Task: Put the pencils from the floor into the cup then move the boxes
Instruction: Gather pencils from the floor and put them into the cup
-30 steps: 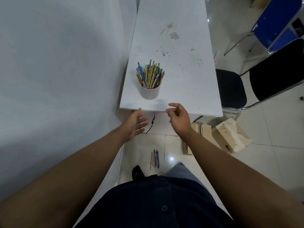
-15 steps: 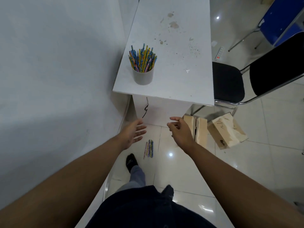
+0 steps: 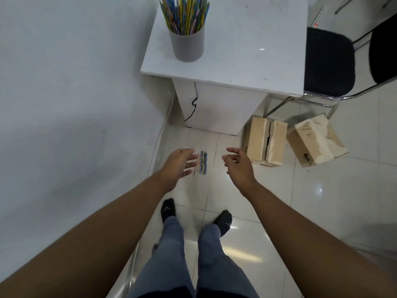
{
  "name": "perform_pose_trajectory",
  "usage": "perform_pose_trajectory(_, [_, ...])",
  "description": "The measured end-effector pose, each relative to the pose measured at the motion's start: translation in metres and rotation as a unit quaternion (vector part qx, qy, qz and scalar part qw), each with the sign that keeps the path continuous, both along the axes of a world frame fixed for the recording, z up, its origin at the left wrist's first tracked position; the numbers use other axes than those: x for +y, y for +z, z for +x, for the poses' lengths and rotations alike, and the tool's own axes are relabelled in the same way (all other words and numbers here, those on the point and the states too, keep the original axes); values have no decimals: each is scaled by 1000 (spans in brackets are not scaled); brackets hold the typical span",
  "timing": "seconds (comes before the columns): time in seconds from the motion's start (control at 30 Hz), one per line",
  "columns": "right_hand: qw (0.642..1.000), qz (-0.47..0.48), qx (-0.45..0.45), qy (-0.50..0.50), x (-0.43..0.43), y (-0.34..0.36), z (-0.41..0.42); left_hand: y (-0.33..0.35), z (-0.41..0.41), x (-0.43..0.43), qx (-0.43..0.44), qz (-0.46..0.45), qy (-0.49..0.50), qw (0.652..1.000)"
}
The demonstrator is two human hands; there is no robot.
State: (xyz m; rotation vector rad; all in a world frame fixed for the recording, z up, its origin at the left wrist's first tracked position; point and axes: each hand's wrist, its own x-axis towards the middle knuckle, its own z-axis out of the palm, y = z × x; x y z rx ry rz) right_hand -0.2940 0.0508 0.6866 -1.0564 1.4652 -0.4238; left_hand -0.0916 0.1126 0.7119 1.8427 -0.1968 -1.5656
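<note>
Both hands have dropped from the bench's edge toward the floor (image 3: 322,201) over the past second, and the view has tipped down with them, so the cup (image 3: 189,44) now sits at the top of the frame.

The left hand (image 3: 179,163) hangs over the tiles with its fingers (image 3: 192,158) spread and nearly straight, holding nothing; their tips overlap the left edge of the pencils (image 3: 203,162) in this view, though whether they touch cannot be told. The right hand (image 3: 238,166) hovers just right of the pencils, thumb and fingers (image 3: 233,150) loosely curled and apart, also empty.

The pencils lie side by side in a small, tidy row on the floor, between the two hands and in front of the bench's base. The grey cup stands near the front left corner of the white bench (image 3: 247,50), packed with a bundle (image 3: 184,14) of coloured pencils standing upright.

To the right of the base, a split box (image 3: 265,145) rests on the floor, its top seam cracked open. A tilted box (image 3: 315,140), scribbled on top, sits just beside it, under a black chair (image 3: 328,61). A dark cable (image 3: 194,104) dangles down the base. Two feet in black socks (image 3: 168,209) stand near the wall (image 3: 64,82).
</note>
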Motion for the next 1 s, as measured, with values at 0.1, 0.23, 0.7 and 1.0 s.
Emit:
perform_pose_trajectory(0.1, [1000,5,9,-17,-1,-45,9,-49,9,-3,-18,7,-5,1000])
perform_pose_trajectory(0.23, [999,4,21,-30,-2,-108,20,-117,23,-5,-49,9,-17,999])
perform_pose_trajectory(0.7, [996,-66,49,-39,12,-392,40,-393,53,0,-119,13,-77,990])
perform_pose_trajectory(1.0, [991,-96,89,-10,-8,-534,34,-540,53,-20,-128,17,-77,989])
